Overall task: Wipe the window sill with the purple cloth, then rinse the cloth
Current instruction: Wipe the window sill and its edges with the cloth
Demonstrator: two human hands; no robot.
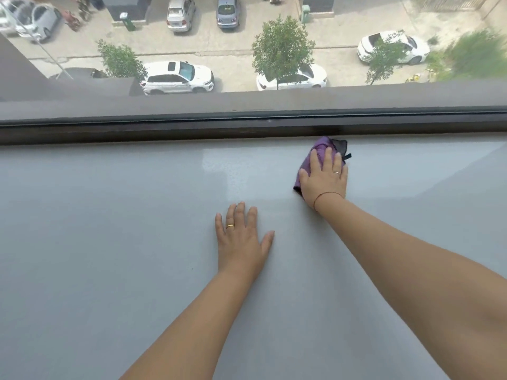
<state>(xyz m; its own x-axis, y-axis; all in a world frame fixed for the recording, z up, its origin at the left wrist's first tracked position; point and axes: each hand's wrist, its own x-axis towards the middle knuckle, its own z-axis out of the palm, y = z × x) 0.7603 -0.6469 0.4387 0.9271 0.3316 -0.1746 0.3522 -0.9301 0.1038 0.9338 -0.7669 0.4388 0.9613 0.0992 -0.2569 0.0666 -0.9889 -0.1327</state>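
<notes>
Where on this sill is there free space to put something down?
The widest bare patch is the left stretch of the window sill, from the left hand out to the window frame. A narrower patch lies right of the right forearm. Busy spot: by the frame, where the right hand presses the purple cloth, with the left hand flat nearer.

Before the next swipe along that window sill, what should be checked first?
1. The purple cloth under the right hand: ok, flat fingers press it down.
2. Cloth reaching the dark window frame: ok.
3. The left hand apart from the cloth: ok, it rests flat on the window sill.
4. Whole sill wiped: cannot tell.
5. Water for rinsing in view: not ok.
</notes>
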